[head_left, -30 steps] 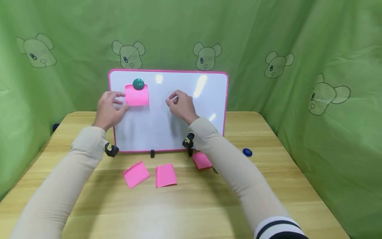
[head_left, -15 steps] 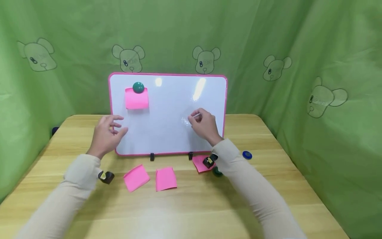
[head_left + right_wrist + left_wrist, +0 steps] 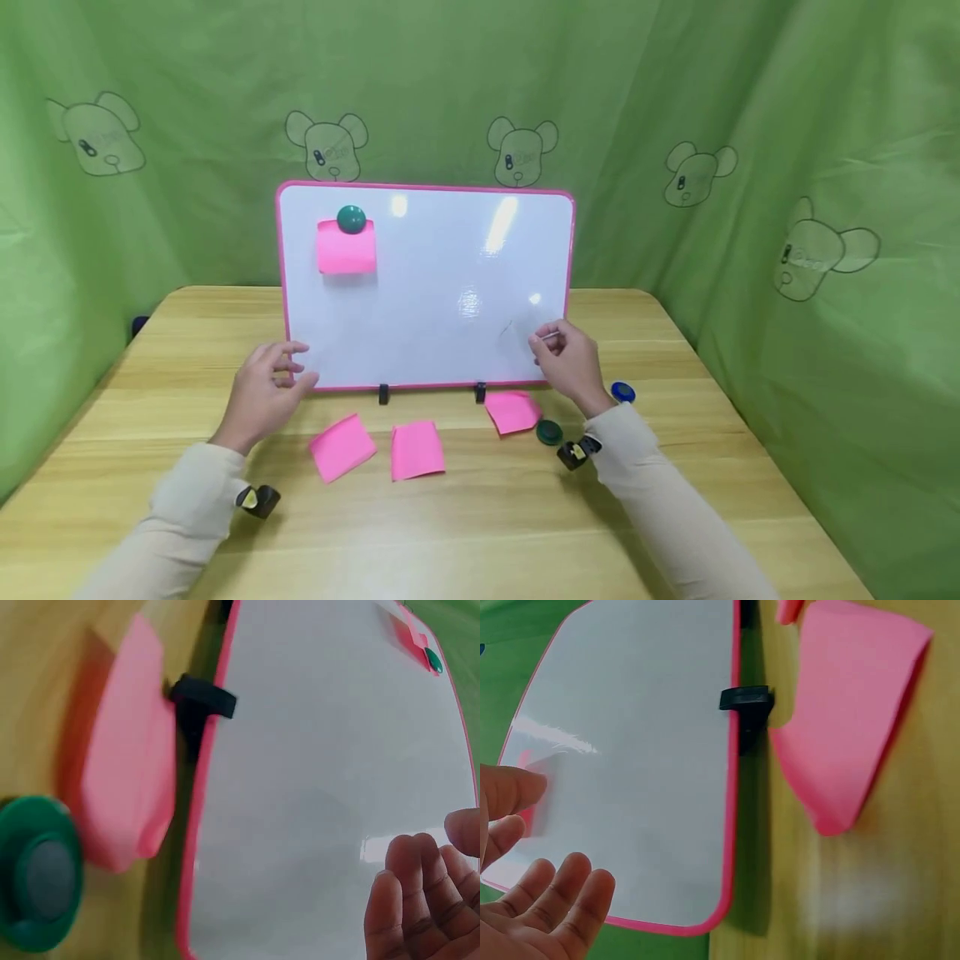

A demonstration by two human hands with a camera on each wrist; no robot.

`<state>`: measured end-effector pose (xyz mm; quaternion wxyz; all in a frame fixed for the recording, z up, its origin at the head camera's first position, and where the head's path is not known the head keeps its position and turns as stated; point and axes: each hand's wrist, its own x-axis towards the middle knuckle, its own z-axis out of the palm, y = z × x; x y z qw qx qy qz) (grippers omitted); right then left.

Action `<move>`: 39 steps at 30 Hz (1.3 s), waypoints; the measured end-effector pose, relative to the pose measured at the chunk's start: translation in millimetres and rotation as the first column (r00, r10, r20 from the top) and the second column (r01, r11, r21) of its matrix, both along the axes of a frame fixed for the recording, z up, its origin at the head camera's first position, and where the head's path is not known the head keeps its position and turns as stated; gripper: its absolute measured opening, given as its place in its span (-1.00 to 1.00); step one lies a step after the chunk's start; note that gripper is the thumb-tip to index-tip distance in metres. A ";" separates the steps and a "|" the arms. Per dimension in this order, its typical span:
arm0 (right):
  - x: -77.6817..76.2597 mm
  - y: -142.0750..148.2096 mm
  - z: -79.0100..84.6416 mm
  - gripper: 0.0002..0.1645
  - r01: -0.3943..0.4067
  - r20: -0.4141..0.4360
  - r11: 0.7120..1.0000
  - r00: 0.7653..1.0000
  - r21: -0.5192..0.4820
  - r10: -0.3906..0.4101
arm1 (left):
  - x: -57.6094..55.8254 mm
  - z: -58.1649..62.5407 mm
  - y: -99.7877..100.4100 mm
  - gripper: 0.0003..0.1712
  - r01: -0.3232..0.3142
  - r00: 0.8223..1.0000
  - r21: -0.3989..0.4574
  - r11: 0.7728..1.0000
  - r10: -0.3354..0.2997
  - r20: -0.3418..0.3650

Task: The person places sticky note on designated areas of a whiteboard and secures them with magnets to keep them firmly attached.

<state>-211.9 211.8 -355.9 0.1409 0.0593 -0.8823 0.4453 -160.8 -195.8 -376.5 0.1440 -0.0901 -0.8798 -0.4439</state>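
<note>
A whiteboard (image 3: 420,333) with a pink rim stands upright on the table. Near its upper left corner, a green round magnet (image 3: 351,219) sits over the top edge of a pink sticky note (image 3: 347,254). My left hand (image 3: 262,392) is by the board's lower left corner, its fingers loosely bent and holding nothing. At the lower right corner is my right hand (image 3: 572,362); in the right wrist view its thumb is apart from the loosely bent fingers (image 3: 409,892), with nothing seen between them. Whether either hand touches the board I cannot tell.
Three pink sticky notes lie before the board: a left one (image 3: 342,447), a middle one (image 3: 417,451) and a right one (image 3: 513,412). Beside the right note is a green magnet (image 3: 549,432), and further right a blue magnet (image 3: 623,392). Black feet (image 3: 384,394) support the board.
Both hands have moved down from beside the pinned note and the board's middle. The right hand has also gone right, uncovering the right note and green magnet on the table.
</note>
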 end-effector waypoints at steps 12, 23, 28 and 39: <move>19.6 32.7 -35.7 -0.83 -0.015 0.089 0.997 0.996 0.073 0.009 | 20.2 -22.8 -1.8 -0.49 0.053 0.989 -0.012 0.999 -0.051 0.141; 33.8 51.1 -51.8 -0.84 -0.068 0.193 0.978 0.981 0.195 0.030 | 28.5 -34.9 1.5 -0.46 0.123 0.972 -0.075 0.990 -0.105 0.210; 33.8 54.2 -54.3 -0.82 -0.124 0.257 0.972 0.964 0.200 0.070 | 29.6 -37.4 4.0 -0.40 0.145 0.959 -0.098 0.985 -0.116 0.257; 33.0 51.9 -53.8 -0.73 -0.212 0.386 0.938 0.918 0.273 0.095 | 27.7 -42.2 7.9 -0.36 0.171 0.942 -0.140 0.975 -0.120 0.312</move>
